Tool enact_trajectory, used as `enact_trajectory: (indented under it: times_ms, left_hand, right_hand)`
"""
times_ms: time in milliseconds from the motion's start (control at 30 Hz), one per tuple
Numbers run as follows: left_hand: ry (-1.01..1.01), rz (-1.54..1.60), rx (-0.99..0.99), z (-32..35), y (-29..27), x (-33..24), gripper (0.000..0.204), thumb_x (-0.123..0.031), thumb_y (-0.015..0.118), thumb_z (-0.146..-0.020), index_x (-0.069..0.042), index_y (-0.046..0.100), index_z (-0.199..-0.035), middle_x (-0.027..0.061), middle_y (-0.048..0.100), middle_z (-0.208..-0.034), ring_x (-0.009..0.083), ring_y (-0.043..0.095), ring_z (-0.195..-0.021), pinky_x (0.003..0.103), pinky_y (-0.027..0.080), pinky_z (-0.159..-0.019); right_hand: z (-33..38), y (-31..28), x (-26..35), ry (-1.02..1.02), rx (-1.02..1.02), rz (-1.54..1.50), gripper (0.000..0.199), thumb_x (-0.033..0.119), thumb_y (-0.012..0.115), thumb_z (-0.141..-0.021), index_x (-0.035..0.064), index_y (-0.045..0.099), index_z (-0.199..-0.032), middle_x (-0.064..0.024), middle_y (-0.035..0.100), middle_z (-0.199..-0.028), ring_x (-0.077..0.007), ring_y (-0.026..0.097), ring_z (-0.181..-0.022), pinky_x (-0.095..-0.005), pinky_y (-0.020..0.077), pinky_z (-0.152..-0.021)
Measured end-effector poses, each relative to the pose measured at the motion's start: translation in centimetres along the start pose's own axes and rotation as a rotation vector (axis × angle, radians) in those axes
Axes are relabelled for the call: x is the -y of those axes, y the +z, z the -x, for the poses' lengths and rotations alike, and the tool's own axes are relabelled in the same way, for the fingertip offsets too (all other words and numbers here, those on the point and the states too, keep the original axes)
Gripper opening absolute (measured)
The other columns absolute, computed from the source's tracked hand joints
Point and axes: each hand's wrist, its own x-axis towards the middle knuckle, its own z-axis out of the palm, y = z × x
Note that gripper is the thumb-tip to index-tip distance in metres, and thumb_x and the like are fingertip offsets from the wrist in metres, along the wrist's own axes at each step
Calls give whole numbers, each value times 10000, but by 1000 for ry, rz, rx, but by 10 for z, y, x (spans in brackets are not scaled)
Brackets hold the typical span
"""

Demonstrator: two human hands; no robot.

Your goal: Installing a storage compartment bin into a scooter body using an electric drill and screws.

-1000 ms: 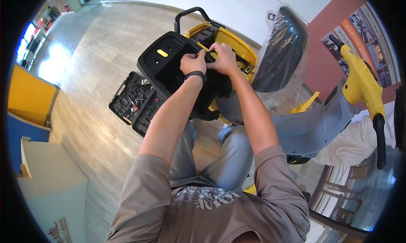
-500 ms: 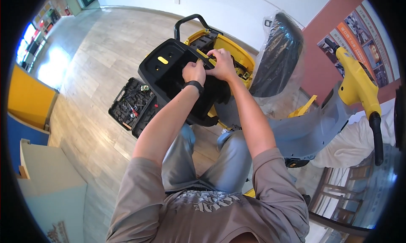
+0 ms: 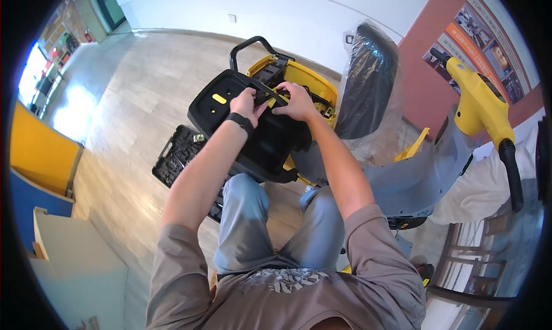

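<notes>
A black plastic storage tub [image 3: 265, 143] lies tilted over the open rear of a yellow scooter body [image 3: 313, 77]. My left hand [image 3: 244, 104] is over the tub's inside, just below its upper rim, with its fingers apart. A small yellow piece [image 3: 270, 102] shows between my two hands; how it is fixed cannot be made out. My right hand [image 3: 296, 103] is closed over the tub's rim at the right, its fingertips on the side of the scooter's opening. Inside that opening, dark cables and parts are partly covered by my fingers.
An open black tool case [image 3: 177, 152] lies on the floor left of the tub. A plastic-wrapped black seat [image 3: 371, 80] stands right of the scooter. The yellow handlebar [image 3: 480, 100] rises at the right; a black grab rail [image 3: 253, 44] curves at the back.
My hands have moved apart; the left shifted left and its fingers spread. The tub now sits slightly lower in view. The whole view has shifted, and my legs cover more of the tool case.
</notes>
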Motion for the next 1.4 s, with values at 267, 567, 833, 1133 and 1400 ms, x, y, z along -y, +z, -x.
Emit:
enact_trajectory:
  times_ms: [267, 567, 833, 1133, 1400]
  left_hand:
    - [-114, -254, 268, 14, -19, -25, 282, -234, 660, -889, -24, 514, -1008, 161, 575, -1081, 296, 592, -1059, 429, 522, -953]
    - [1153, -1658, 605, 105, -65, -23, 447, -250, 719, -808, -23, 602, -1174, 168, 661, -1047, 322, 663, -944, 392, 544, -813]
    - [1409, -2052, 655, 124, -101, 13, 369, -385, 741, -751, -99, 632, -956, 71, 607, -883, 242, 594, -906, 467, 381, -982]
    - [1699, -1973, 533, 100, -119, 23, 75, -116, 597, -762, -132, 568, -829, 21, 506, -781, 194, 546, -846, 398, 403, -864]
    - [1746, -1947, 529, 102, -120, 26, 86, -116, 591, -753, -136, 557, -830, 17, 499, -777, 187, 540, -849, 385, 395, -855]
  right_hand:
    - [1, -4, -3, 96, 39, -49, 629, 298, 860, -585, 77, 616, -1121, -151, 653, -1087, -325, 630, -1019, -395, 496, -894]
    - [0, -9, -3, 87, 34, -14, 599, 328, 857, -607, 88, 616, -1100, -179, 672, -1057, -363, 635, -1020, -414, 497, -889]
    - [7, -7, 1, 7, -9, 65, 583, 337, 843, -655, 84, 586, -1112, -183, 646, -1025, -385, 606, -1020, -445, 486, -877]
    - [19, 14, 29, -110, -188, 549, 703, 366, 787, -722, 122, 517, -1324, -156, 555, -1101, -350, 557, -1046, -606, 379, -1014]
    - [17, 54, 70, -85, -131, 793, 746, 464, 769, -745, 217, 436, -1366, -208, 461, -1356, -437, 461, -1257, -717, 227, -1067]
